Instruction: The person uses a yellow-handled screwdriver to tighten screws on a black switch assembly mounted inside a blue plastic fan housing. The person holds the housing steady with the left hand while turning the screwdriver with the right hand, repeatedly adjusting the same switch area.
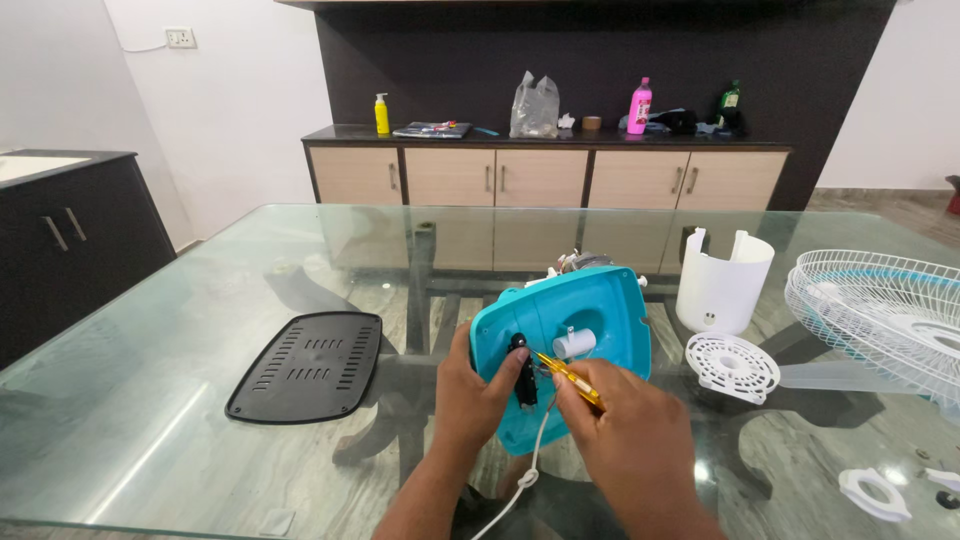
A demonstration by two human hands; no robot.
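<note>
A turquoise plastic fan base (pixel 590 310) stands tilted on the glass table (pixel 200 300), its hollow underside facing me. My left hand (pixel 475 395) grips its left edge, thumb on a small black part (pixel 522 370) inside. My right hand (pixel 625 430) holds a yellow-handled screwdriver (pixel 568 375), its tip pointing at that black part. A white cylinder (pixel 574 343) sits inside the base. A white cord (pixel 530 465) hangs down from the base between my wrists.
A black vented cover plate (pixel 308 365) lies at left. A white cylindrical housing (pixel 722 282), a small round white grille (pixel 733 365), a large white fan guard (pixel 885 310) and small white parts (pixel 875 492) lie at right. A cabinet with bottles stands behind.
</note>
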